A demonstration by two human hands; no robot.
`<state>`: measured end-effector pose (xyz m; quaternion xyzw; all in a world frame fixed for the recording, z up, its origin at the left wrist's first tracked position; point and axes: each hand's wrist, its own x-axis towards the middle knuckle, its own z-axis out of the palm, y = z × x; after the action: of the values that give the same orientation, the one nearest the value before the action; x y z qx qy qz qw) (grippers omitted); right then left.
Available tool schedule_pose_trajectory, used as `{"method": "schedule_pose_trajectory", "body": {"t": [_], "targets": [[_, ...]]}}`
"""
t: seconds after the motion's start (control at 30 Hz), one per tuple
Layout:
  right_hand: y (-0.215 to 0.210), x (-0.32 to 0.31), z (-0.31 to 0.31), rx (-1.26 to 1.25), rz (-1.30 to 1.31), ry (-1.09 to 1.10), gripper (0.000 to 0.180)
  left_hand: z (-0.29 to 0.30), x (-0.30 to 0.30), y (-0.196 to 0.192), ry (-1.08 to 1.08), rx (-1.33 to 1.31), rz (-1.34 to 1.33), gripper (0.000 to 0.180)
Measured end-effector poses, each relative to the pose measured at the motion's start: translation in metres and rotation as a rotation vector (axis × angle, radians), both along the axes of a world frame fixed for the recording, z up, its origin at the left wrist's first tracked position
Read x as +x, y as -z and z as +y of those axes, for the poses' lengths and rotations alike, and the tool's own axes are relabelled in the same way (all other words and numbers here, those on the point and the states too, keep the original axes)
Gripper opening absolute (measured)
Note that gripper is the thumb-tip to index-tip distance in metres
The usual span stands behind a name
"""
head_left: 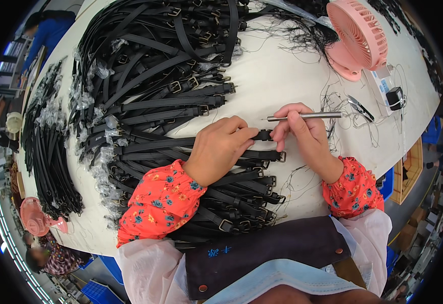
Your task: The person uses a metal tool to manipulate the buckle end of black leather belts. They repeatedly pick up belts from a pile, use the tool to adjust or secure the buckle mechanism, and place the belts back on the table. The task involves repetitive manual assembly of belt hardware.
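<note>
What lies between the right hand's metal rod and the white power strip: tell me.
Between the metal rod and power strip, the head view shows a small black tool and loose threads.

Bright, even light across your white tabletop (287, 66), and your left hand (214, 149) and right hand (307, 139) come up crisp, shadows soft! Out at the left rim, white light strips (8, 240) glare, bowed by the fisheye. Glints dance off the clear plastic wrapping (101, 175); your black belts (160, 102) swallow detail. Towards the edges, the room dims, softens and stretches into black corners.
</note>
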<state>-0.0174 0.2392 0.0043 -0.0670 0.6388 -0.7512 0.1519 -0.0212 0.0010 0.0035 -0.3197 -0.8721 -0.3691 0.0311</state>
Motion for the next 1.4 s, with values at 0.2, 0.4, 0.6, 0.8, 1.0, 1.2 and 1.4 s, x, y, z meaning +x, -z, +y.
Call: {"method": "schedule_pose_trajectory", "body": {"t": [0.2, 0.4, 0.6, 0.8, 1.0, 1.2, 1.4], "targets": [[-0.001, -0.001, 0.002, 0.044, -0.007, -0.079, 0.04, 0.001, -0.003, 0.004, -0.019, 0.061, -0.001, 0.012], [-0.006, 0.001, 0.001, 0.077, -0.059, -0.119, 0.041, -0.003, -0.007, -0.002, -0.102, 0.127, -0.287, 0.01], [-0.001, -0.001, 0.0, 0.033, -0.021, -0.026, 0.041, -0.003, -0.005, -0.012, -0.046, 0.1, -0.322, 0.016], [-0.003, -0.001, 0.001, 0.056, -0.043, -0.115, 0.041, 0.002, -0.003, -0.002, -0.026, 0.01, -0.151, 0.015], [-0.003, 0.001, -0.001, 0.089, -0.05, -0.165, 0.038, -0.004, -0.007, -0.001, -0.028, 0.102, -0.305, 0.009], [0.0, 0.001, -0.001, 0.084, -0.04, -0.173, 0.037, -0.005, -0.008, -0.003, -0.027, 0.09, -0.32, 0.009], [0.001, 0.001, -0.003, 0.086, -0.032, -0.166, 0.035, -0.006, -0.008, -0.005, -0.025, 0.078, -0.327, 0.008]]}}
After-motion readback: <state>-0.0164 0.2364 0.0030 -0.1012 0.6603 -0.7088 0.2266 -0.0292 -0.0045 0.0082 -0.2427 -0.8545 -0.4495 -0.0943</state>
